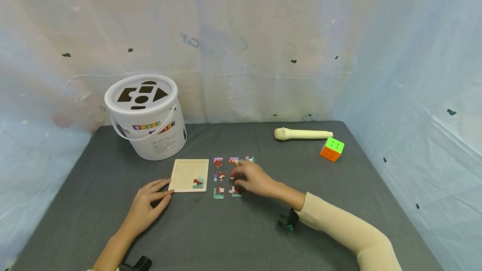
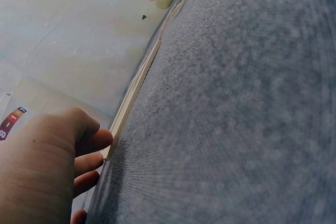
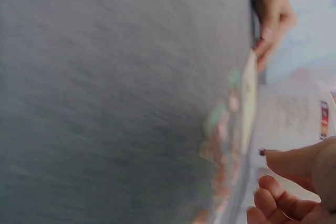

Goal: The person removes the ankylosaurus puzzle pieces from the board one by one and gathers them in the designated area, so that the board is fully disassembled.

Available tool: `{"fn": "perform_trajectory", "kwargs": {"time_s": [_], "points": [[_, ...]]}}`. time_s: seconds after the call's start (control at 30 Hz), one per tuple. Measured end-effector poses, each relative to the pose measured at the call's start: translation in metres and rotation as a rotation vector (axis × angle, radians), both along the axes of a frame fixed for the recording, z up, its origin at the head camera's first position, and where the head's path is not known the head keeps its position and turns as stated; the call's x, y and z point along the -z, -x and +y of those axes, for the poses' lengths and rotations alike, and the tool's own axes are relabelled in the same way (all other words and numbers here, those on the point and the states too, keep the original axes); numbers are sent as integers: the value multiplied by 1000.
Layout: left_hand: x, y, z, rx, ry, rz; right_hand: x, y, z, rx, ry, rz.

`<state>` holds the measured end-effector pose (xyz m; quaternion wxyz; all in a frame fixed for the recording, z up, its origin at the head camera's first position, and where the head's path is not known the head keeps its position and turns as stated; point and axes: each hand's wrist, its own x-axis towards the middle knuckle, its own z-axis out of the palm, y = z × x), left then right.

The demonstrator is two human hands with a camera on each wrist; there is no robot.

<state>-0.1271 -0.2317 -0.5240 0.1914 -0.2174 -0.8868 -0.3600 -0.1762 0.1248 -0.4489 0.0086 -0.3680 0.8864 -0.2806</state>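
Note:
My left hand (image 1: 148, 202) rests at the left edge of a square wooden puzzle tray (image 1: 180, 174), thumb and fingertips touching its frame. One picture piece (image 1: 198, 182) lies in the tray's lower right corner. To the right of the tray, several puzzle pieces with reddish-brown pictures are laid out, among them a lower left piece (image 1: 219, 192) and an upper left piece (image 1: 218, 162). Over the right part of this group is my right hand (image 1: 254, 177), hiding some pieces. Its thumb and fingers are bent and apart, with no piece seen between them. The right wrist view is blurred.
A white bucket (image 1: 162, 118) with shape holes in its lid stands behind the tray. At the back right lie a pale yellow microphone-shaped stick (image 1: 306, 134) and a green and orange cube (image 1: 332, 149). Grey cloth (image 1: 211, 237) covers the table.

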Motion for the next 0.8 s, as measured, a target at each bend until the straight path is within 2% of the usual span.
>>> {"fn": "perform_trajectory", "kwargs": {"time_s": [0.1,0.17,0.37,0.5,0.63,0.8], "points": [[0,0,0,-1,2,2,-7,12,-7,21,52,13],[0,0,-1,-1,4,4,-9,21,-15,6,75,-17],[-1,-1,-1,2,8,9,-7,44,-52,-103,43,-211],[0,-1,0,3,13,11,-3,50,-76,-161,13,-293],[0,-1,0,3,14,10,-3,46,-94,-200,-66,-250],[0,0,0,6,17,3,0,40,-101,-171,-123,-180]]}}
